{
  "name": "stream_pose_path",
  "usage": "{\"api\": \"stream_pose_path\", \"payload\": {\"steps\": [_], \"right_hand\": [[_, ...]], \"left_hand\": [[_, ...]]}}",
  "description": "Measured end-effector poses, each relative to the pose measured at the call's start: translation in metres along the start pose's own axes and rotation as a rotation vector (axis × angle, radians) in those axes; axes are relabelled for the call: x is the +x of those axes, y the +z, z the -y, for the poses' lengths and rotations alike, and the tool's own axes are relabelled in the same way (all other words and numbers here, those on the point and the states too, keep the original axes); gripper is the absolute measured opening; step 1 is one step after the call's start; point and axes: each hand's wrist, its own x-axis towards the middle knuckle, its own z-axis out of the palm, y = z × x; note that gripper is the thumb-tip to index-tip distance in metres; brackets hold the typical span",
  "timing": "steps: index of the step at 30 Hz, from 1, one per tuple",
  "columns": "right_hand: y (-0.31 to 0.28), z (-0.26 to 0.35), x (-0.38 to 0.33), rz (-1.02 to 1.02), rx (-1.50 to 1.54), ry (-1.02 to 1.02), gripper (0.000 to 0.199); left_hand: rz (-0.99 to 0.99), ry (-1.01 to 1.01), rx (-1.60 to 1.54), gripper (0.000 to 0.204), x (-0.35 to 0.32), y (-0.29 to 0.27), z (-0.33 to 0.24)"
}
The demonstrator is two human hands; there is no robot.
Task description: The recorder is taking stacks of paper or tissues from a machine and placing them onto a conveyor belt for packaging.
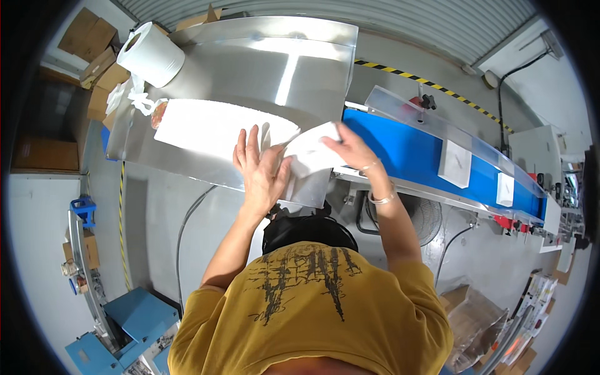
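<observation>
On a shiny metal table (225, 69) lies a long row of thin white flat pieces (212, 128), packed close together; their exact kind I cannot make out. My left hand (259, 169) rests over the row's right end, fingers spread, with its thumb and forefinger beside a white flat packet (311, 152). That packet is gripped at its far right corner by my right hand (354, 150), thumb on top. It lies tilted between both hands, near the table's right edge. A reddish-brown round object (160, 115) shows at the row's left end.
A blue conveyor belt (400, 147) runs off to the right, carrying a white packet (455, 164) and a smaller-looking one (505, 189). A clear guard (456, 134) lines its far side. A large white paper roll (151, 55) stands at the table's back left. Below the belt is a fan (428, 219).
</observation>
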Motion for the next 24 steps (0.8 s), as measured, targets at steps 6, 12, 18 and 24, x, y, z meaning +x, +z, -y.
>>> {"api": "stream_pose_path", "payload": {"steps": [6,12,18,24], "right_hand": [[-0.083,-0.069,-0.055,-0.554,-0.341,0.682,0.044],[-0.081,-0.031,-0.058,-0.724,-1.144,0.541,0.050],[-0.008,0.033,0.005,-0.072,-0.136,0.066,0.054],[0.016,0.026,0.028,0.292,0.109,-0.002,0.049]], "left_hand": [[-0.037,-0.026,-0.018,0.031,-0.002,0.004,0.007],[-0.020,-0.038,-0.025,0.039,-0.004,0.005,0.008],[-0.065,0.042,-0.019,0.032,-0.010,0.007,0.011],[-0.004,0.097,-0.033,0.026,-0.006,-0.005,0.012]]}}
